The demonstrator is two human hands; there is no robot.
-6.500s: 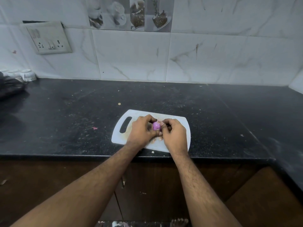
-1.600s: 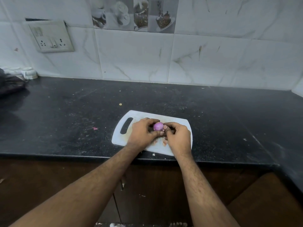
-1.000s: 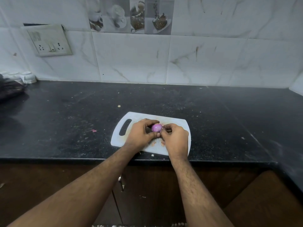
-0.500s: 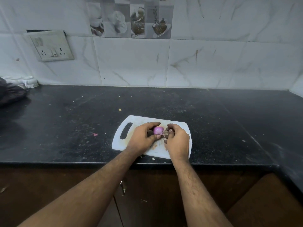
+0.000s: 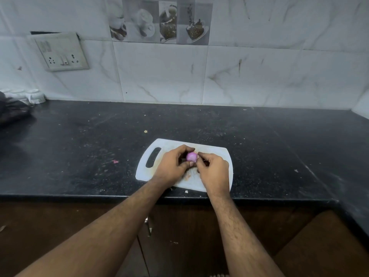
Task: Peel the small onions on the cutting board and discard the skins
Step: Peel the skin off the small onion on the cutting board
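Observation:
A small purple onion (image 5: pixel 191 156) is held just above the white cutting board (image 5: pixel 223 156), between the fingertips of both hands. My left hand (image 5: pixel 171 166) grips it from the left with thumb and fingers curled around it. My right hand (image 5: pixel 213 170) pinches at its right side, fingers closed; whether a bit of skin sits between them is hidden. Pale brownish skin scraps (image 5: pixel 188 175) lie on the board under the hands. Any other onions are hidden from view.
The board lies near the front edge of a black stone counter (image 5: pixel 79 152) with a few crumbs and a pink scrap (image 5: pixel 115 161). A dark bag (image 5: pixel 12 110) and white cups (image 5: pixel 36 95) sit at far left. A tiled wall with a socket plate (image 5: pixel 61 51) rises behind.
Both hands stay together on the onion over the board. The fingers have shifted slightly around it, and the camera has tilted a little.

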